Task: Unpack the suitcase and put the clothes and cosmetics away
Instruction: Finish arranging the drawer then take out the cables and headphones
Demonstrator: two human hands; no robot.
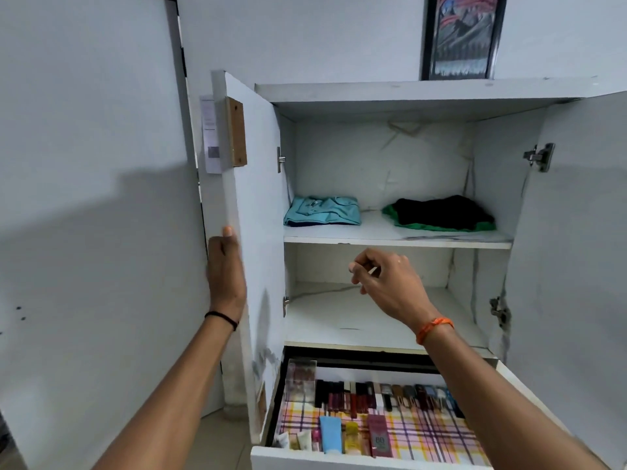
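A white cabinet stands open in front of me. My left hand (225,266) grips the edge of its left door (258,205). My right hand (383,283) hovers in front of the lower shelf (339,320) with loosely curled fingers, holding nothing. On the upper shelf (380,236) lie a folded light-blue garment (322,211) at the left and a black garment on a green one (441,213) at the right. Below, an open drawer (305,461) holds several cosmetics (373,398): lipsticks in a row, tubes and a BB cream box, on a plaid liner.
The right door (576,249) hangs wide open. A framed picture (461,35) stands on the cabinet top. A white wall panel (84,198) fills the left. The pulled-out drawer juts toward me under my right forearm.
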